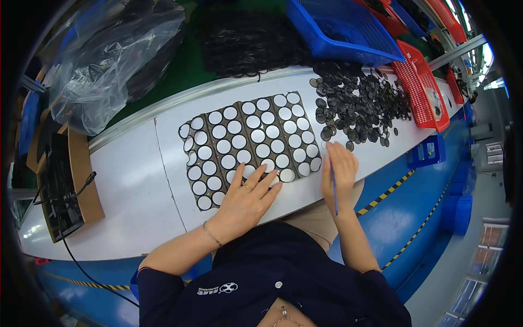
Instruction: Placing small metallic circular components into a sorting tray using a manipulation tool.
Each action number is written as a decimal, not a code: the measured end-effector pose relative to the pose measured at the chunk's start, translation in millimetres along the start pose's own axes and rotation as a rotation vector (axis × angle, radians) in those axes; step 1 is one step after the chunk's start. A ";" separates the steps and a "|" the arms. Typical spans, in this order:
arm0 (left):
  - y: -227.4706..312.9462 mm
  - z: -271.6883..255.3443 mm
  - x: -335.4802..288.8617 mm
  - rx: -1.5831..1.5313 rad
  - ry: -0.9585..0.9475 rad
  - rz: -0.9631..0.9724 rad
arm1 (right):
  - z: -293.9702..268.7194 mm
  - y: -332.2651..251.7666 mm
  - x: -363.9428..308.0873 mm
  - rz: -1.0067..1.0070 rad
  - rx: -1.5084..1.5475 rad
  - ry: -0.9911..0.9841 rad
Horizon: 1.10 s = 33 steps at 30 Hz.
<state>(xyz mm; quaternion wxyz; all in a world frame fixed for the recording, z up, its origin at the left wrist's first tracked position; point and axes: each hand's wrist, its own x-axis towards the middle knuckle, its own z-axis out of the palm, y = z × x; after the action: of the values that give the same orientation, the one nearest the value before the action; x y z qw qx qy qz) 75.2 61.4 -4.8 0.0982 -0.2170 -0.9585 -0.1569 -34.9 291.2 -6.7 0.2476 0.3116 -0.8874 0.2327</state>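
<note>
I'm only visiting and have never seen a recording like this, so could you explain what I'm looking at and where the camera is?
There is no robot here: these are a person's own bare hands. The camera is worn on the person's head and looks down; its very wide lens makes straight edges bend.

On the pale worktable lies a dark sheet with rows of white discs. The left hand rests on its near edge, fingers spread. The right hand holds a thin blue stick; I can't tell exactly what tool it is. Beyond that hand is a heap of loose black discs, with a red basket to its right and a blue basket behind.
</note>
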 end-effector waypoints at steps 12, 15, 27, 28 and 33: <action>-1.7 10.5 5.6 -0.035 0.098 -0.072 | 12.5 -36.7 -1.0 0.225 0.552 -0.306; -2.4 10.8 3.6 -0.032 0.080 -0.075 | 12.5 -35.7 -1.0 0.226 0.552 -0.323; -1.0 8.2 4.1 -0.034 0.038 -0.079 | 20.9 -40.0 0.5 -0.228 0.107 -0.208; -1.0 7.9 4.2 -0.037 0.042 -0.075 | 23.1 -30.8 6.9 -0.235 0.076 -0.182; -2.5 10.7 4.5 -0.094 0.043 -0.078 | 22.3 12.5 41.3 0.039 0.086 0.031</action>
<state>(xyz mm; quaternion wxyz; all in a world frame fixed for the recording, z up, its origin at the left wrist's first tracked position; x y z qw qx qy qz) 68.8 64.7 -14.3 0.1024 -0.1806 -0.9554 -0.2099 -78.1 269.2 -3.0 0.2428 0.3008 -0.8786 0.2804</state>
